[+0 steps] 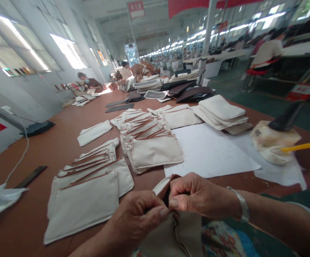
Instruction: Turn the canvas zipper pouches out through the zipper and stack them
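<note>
Between my two hands is a cream pouch [160,233] with a brown inside and a dark seam running down it. My left hand [141,214] pinches its edge, thumb pressed against the fingers. From the other side, my right hand [192,194] grips the same edge, thumb and fingertips close to the left thumb. A silver bracelet [243,205] circles the right wrist. The pouch's lower part hangs in front of my lap. Left of my hands, a fanned stack of cream pouches [85,203] with brown edges lies on the table.
Another pile of cream pouches [155,151] lies on the brown table [61,130], beside a white sheet [208,150]. Cream panels [221,109] are stacked behind it. At right stands a stained pot [272,139] with a yellow stick [304,145]. A dark strip [31,176] lies at left. Co-workers sit farther off.
</note>
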Available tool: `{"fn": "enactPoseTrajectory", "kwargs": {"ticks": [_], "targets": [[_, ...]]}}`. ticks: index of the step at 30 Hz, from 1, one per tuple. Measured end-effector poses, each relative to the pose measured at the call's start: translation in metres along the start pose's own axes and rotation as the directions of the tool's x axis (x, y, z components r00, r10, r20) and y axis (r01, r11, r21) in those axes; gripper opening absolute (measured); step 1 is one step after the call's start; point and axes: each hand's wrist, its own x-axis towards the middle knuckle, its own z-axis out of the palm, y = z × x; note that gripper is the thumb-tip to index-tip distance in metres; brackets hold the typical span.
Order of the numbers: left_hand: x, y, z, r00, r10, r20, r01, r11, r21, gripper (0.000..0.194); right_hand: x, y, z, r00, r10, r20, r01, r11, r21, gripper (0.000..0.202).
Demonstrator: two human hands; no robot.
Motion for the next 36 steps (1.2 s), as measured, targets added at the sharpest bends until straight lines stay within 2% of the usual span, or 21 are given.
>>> {"fn": "enactPoseTrajectory", "kwargs": {"ticks": [5,7,10,11,12,14,16,17,19,22,27,31,33,35,36], "targets": [[-0.004,0.006,0.0,0.999,0.04,-0.036,-0.035,0.989,0.145,0.031,0.003,-0.006,0.0,1.0,-0.003,0.024,0.008,0.976,-0.217,0.012],[-0.004,0.005,0.002,0.991,0.118,-0.06,-0.101,0.968,0.232,0.022,0.004,-0.003,0.004,1.0,0.015,-0.003,-0.015,0.955,-0.297,0.012],[-0.003,0.001,0.006,0.952,0.287,-0.109,-0.242,0.919,0.311,0.01,0.004,0.006,0.013,0.989,-0.12,-0.083,0.07,0.888,-0.455,0.014],[-0.002,0.0,0.007,0.946,0.3,-0.123,-0.252,0.919,0.303,0.008,0.004,0.008,0.015,0.978,-0.187,-0.097,0.115,0.86,-0.497,0.014],[-0.001,-0.001,0.008,0.955,0.265,-0.13,-0.225,0.939,0.261,0.007,0.004,0.011,0.017,0.964,-0.244,-0.105,0.156,0.839,-0.521,0.014],[0.0,0.001,0.007,0.989,0.108,-0.101,-0.099,0.991,0.086,0.006,0.004,0.013,0.018,0.944,-0.311,-0.106,0.215,0.828,-0.517,0.013],[0.0,0.004,0.004,0.999,-0.012,-0.042,0.009,0.997,-0.078,0.023,0.003,0.013,0.016,0.936,-0.337,-0.099,0.249,0.836,-0.489,0.012],[-0.001,0.006,0.002,0.999,-0.032,-0.017,0.03,0.993,-0.115,0.031,0.003,0.013,0.015,0.936,-0.341,-0.092,0.258,0.839,-0.48,0.011],[-0.001,0.009,-0.002,0.999,-0.041,0.015,0.042,0.995,-0.093,0.036,0.003,0.011,0.014,0.937,-0.34,-0.083,0.259,0.834,-0.488,0.012],[-0.002,0.011,-0.006,0.998,-0.057,0.04,0.059,0.998,-0.037,0.027,0.003,0.012,0.013,0.929,-0.36,-0.08,0.272,0.814,-0.513,0.013],[-0.002,0.01,-0.001,1.0,-0.024,0.011,0.023,0.999,0.022,0.028,0.003,0.018,0.013,0.904,-0.419,-0.082,0.319,0.791,-0.523,0.012],[-0.003,0.007,0.007,0.998,0.03,-0.062,-0.025,0.997,0.072,0.021,0.004,0.021,0.01,0.931,-0.356,-0.081,0.277,0.834,-0.477,0.01],[-0.003,0.005,0.009,0.994,0.038,-0.104,-0.029,0.995,0.093,0.017,0.005,0.019,0.008,0.965,-0.247,-0.084,0.19,0.885,-0.424,0.011],[-0.004,0.002,0.008,0.992,-0.025,-0.127,0.033,0.998,0.062,0.012,0.005,0.016,0.005,0.993,-0.101,-0.066,0.072,0.934,-0.349,0.012],[-0.005,0.001,0.007,0.992,-0.074,-0.103,0.076,0.997,0.016,0.01,0.005,0.014,0.003,0.999,-0.034,-0.043,0.02,0.953,-0.301,0.011]]}}
